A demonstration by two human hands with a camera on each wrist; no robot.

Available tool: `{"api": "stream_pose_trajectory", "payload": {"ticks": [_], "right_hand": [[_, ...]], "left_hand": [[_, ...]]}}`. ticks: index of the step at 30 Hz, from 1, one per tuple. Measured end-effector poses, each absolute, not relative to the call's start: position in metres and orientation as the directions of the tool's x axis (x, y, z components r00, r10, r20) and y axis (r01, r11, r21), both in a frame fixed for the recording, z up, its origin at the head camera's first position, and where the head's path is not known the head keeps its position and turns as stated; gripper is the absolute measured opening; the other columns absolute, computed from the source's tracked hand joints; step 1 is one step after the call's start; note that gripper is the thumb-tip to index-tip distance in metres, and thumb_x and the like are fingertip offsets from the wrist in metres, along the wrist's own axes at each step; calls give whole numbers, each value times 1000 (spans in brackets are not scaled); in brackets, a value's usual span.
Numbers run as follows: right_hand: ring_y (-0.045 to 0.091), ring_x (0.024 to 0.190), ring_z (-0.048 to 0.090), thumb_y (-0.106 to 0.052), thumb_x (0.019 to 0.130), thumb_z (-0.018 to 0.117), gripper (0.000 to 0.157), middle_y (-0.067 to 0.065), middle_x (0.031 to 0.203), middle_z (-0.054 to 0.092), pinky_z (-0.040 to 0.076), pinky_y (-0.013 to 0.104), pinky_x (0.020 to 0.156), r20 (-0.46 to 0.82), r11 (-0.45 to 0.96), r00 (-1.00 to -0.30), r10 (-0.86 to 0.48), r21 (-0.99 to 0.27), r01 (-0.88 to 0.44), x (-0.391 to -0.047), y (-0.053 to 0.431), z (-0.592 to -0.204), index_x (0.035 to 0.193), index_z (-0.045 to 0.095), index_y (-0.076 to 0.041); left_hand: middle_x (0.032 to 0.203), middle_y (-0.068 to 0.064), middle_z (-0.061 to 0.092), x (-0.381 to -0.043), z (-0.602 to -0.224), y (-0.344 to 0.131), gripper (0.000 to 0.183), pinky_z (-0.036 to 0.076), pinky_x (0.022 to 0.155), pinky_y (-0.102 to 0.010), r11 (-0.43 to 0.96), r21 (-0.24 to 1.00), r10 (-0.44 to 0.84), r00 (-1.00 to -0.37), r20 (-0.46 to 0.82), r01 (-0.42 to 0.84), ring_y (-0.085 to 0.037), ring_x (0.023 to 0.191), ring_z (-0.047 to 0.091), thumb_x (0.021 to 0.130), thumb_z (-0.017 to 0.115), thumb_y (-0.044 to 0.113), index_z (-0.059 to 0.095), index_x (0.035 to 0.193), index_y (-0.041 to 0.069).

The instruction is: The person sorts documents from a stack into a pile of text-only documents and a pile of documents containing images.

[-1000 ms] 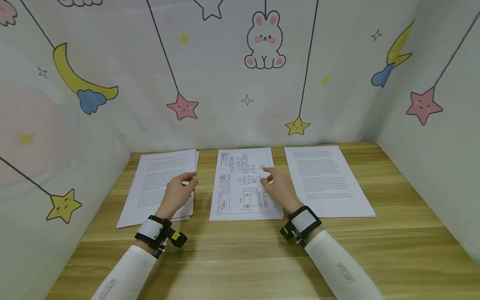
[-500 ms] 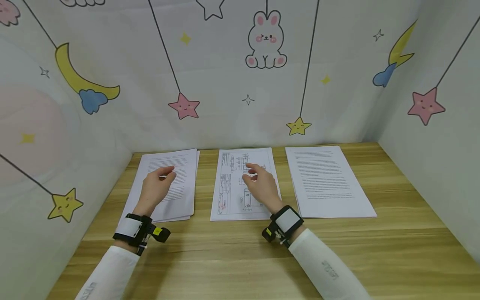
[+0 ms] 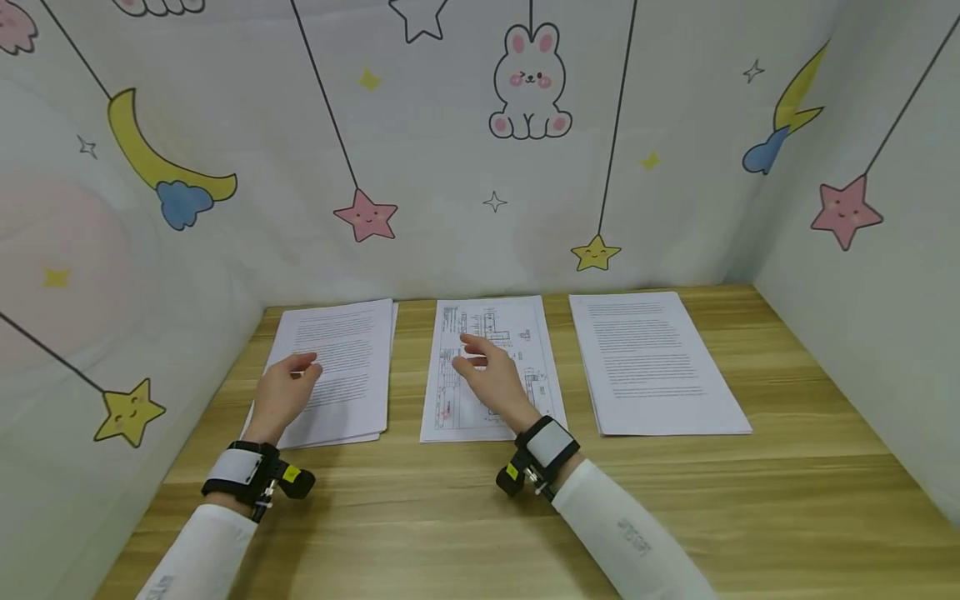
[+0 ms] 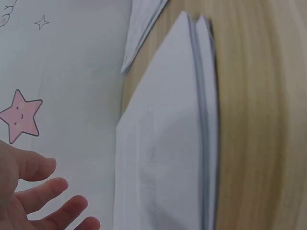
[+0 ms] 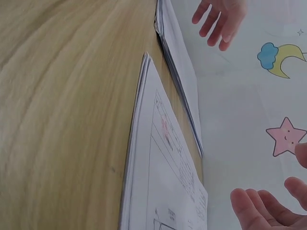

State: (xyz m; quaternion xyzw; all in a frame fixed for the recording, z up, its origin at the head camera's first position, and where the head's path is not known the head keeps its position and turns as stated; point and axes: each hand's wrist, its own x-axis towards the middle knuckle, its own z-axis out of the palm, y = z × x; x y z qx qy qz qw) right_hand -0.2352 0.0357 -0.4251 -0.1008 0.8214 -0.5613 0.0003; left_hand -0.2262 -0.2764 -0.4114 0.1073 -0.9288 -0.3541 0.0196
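Observation:
Three paper stacks lie side by side along the table's far part. Over the left stack of printed text (image 3: 348,400) hovers my left hand (image 3: 283,390), its fingers loosely bent and holding nothing. My right hand (image 3: 491,377) is raised above the middle stack of technical drawings (image 3: 442,421), thumb and fingers apart with nothing between them. The right stack of printed text (image 3: 660,367) has no hand near it. In the left wrist view, the left hand's relaxed fingers (image 4: 53,191) stand apart from the paper. The right wrist view shows the drawing stack's layered edge (image 5: 136,143) below the right hand.
The wooden table (image 3: 420,517) extends in front of the stacks. A white backdrop (image 3: 450,167) with printed stars, a moon and a rabbit stands behind and at both sides. Each wrist wears a strapped camera, such as the left wrist camera (image 3: 297,482).
Both hands have moved left. The left hand went from the left stack's right edge to its left part; the right hand crossed the drawing stack. The papers stay put.

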Motion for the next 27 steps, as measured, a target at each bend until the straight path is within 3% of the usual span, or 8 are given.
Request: {"api": "stream_pose_trajectory", "payload": {"ticks": [8, 14, 19, 27], "right_hand": [[32, 126, 57, -30, 98, 59, 51, 17, 143, 54, 50, 45, 102, 9, 260, -974, -225, -963, -68, -233, 12, -434, 146, 50, -17], [34, 131, 54, -30, 97, 61, 56, 18, 146, 50, 49, 44, 105, -59, 198, -957, -284, -980, 2, -234, -5, -442, 148, 46, -15], [34, 139, 46, -33, 97, 59, 60, 18, 152, 45, 44, 45, 111, -125, 166, -939, -321, -983, 74, -233, -15, -442, 151, 41, -14], [32, 142, 43, -30, 97, 59, 62, 22, 156, 39, 49, 41, 106, -201, 107, -917, -344, -979, 174, -234, -29, -452, 153, 38, -14]], "left_hand": [[149, -34, 39, -226, -425, -295, 53, 36, 109, -60, 729, 636, -217, -966, -138, -254, -49, 139, 36, 103, 41, 26, 42, 146, -5], [152, -36, 32, -230, -435, -309, 55, 28, 114, -63, 739, 602, -250, -953, -171, -302, -53, 143, 27, 102, 42, 25, 39, 146, -8], [150, -38, 34, -233, -439, -313, 60, 29, 115, -62, 769, 544, -288, -942, -171, -334, -54, 142, 29, 101, 43, 25, 34, 147, -11], [148, -47, 21, -233, -444, -314, 76, 25, 114, -66, 842, 425, -243, -937, -251, -332, -60, 137, 25, 99, 46, 30, 17, 148, -20]]}}
